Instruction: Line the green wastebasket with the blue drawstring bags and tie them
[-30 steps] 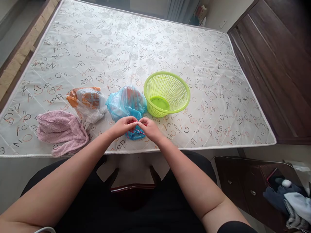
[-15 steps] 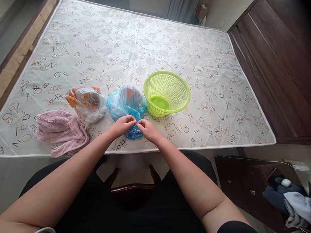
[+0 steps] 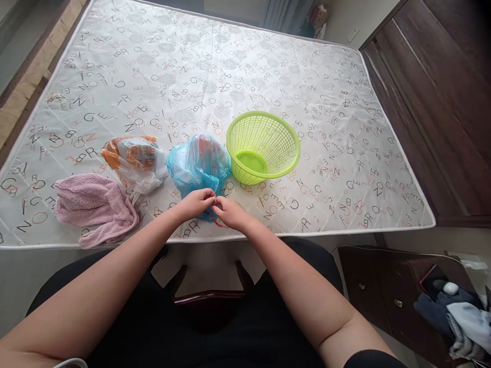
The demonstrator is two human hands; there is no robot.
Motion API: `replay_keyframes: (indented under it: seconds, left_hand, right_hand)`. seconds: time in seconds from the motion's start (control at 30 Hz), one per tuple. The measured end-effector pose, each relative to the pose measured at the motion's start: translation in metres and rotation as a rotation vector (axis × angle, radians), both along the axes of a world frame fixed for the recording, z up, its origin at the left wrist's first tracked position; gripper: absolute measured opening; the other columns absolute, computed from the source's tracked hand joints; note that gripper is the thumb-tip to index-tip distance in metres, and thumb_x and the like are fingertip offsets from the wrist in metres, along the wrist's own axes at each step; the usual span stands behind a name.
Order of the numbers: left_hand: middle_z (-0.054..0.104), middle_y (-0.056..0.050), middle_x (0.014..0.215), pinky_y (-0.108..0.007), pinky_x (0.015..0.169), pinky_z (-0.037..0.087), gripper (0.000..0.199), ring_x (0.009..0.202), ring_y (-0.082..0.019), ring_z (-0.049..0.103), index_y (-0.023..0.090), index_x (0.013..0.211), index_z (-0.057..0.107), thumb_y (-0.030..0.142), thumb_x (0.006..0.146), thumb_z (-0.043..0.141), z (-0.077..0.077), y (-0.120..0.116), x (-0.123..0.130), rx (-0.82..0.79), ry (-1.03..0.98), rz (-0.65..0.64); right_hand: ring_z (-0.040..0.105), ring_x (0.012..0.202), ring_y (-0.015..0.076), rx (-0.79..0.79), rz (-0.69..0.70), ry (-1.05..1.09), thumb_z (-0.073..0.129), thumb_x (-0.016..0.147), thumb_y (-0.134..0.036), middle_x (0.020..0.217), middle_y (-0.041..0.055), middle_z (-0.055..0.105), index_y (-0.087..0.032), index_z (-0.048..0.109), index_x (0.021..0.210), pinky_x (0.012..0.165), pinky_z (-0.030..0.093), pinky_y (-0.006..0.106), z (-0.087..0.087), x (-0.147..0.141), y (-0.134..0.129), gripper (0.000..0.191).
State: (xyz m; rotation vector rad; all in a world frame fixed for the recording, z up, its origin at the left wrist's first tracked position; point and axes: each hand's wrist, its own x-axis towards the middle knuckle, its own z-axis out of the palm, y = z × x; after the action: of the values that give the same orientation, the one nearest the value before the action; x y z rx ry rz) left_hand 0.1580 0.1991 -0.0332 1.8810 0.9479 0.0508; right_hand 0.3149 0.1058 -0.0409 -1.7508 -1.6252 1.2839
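A blue translucent plastic bag (image 3: pixel 197 163) with something reddish and white inside lies near the mattress's front edge. Over its gathered near end, my left hand (image 3: pixel 199 202) and my right hand (image 3: pixel 231 212) meet fingertip to fingertip, both closed in a pinch. A thin red string (image 3: pixel 216 221) hangs between them; my right hand grips it. What the left fingertips hold is too small to make out. Touching the bag's right side is a green mesh basket (image 3: pixel 248 176), tilted toward me, with nothing in it.
On the patterned mattress (image 3: pixel 337 153), left of the blue bag, lie an orange and white plastic bag (image 3: pixel 134 158) and a pink towel (image 3: pixel 94 204). A dark cabinet (image 3: pixel 378 291) with clothes (image 3: pixel 466 319) on it stands at lower right.
Both hands have moved slightly down, toward me, still together. More of the red string now shows below my right fingers.
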Motion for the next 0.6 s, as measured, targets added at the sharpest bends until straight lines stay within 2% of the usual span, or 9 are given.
replay_keyframes:
  seconds: [0.1,0.2,0.33,0.47,0.6]
  left_hand:
    - [0.067,-0.001,0.08,-0.03,0.071,0.044,0.032,0.078,-0.02,0.059,0.02,0.084,0.065,0.048,0.086,0.05,0.004,0.0,0.001,0.003,-0.009,0.019]
    - [0.066,-0.001,0.079,-0.028,0.068,0.043,0.034,0.075,-0.018,0.057,0.02,0.087,0.066,0.05,0.088,0.05,0.007,0.001,0.001,-0.007,-0.01,0.055]
    - [0.061,0.001,0.076,-0.026,0.062,0.041,0.036,0.068,-0.016,0.052,0.02,0.088,0.065,0.053,0.089,0.051,0.009,0.002,0.0,-0.063,-0.032,0.105]
    - [0.061,0.0,0.078,-0.027,0.065,0.041,0.038,0.071,-0.016,0.053,0.019,0.088,0.065,0.055,0.09,0.052,0.012,0.004,0.0,-0.038,-0.057,0.126]
    - [0.059,0.001,0.075,-0.027,0.065,0.04,0.037,0.069,-0.015,0.051,0.019,0.09,0.064,0.054,0.091,0.051,0.015,0.006,0.0,-0.028,-0.055,0.138]
  right_hand:
    - [0.059,0.081,0.0187,0.032,-0.023,0.012,0.049,0.097,-0.027,0.089,0.0034,0.067,-0.021,0.059,0.094,0.07,0.039,0.03,0.001,0.0,0.001,0.012]
    - [0.057,0.079,0.0175,0.059,-0.106,0.097,0.047,0.098,-0.027,0.085,0.0015,0.063,-0.021,0.056,0.091,0.071,0.041,0.03,0.004,0.0,0.003,0.013]
    - [0.059,0.075,0.0157,-0.002,-0.297,0.432,0.05,0.095,-0.036,0.079,-0.0012,0.06,-0.022,0.052,0.084,0.073,0.046,0.03,0.008,0.0,0.007,0.018]
    - [0.058,0.068,0.0139,-0.044,-0.475,0.769,0.063,0.085,-0.053,0.069,-0.0041,0.056,-0.023,0.05,0.077,0.076,0.051,0.032,0.009,0.002,0.011,0.034]
    - [0.056,0.065,0.0123,-0.003,-0.609,0.858,0.071,0.078,-0.06,0.068,-0.0048,0.056,-0.023,0.051,0.076,0.073,0.052,0.031,0.008,0.003,0.013,0.043]
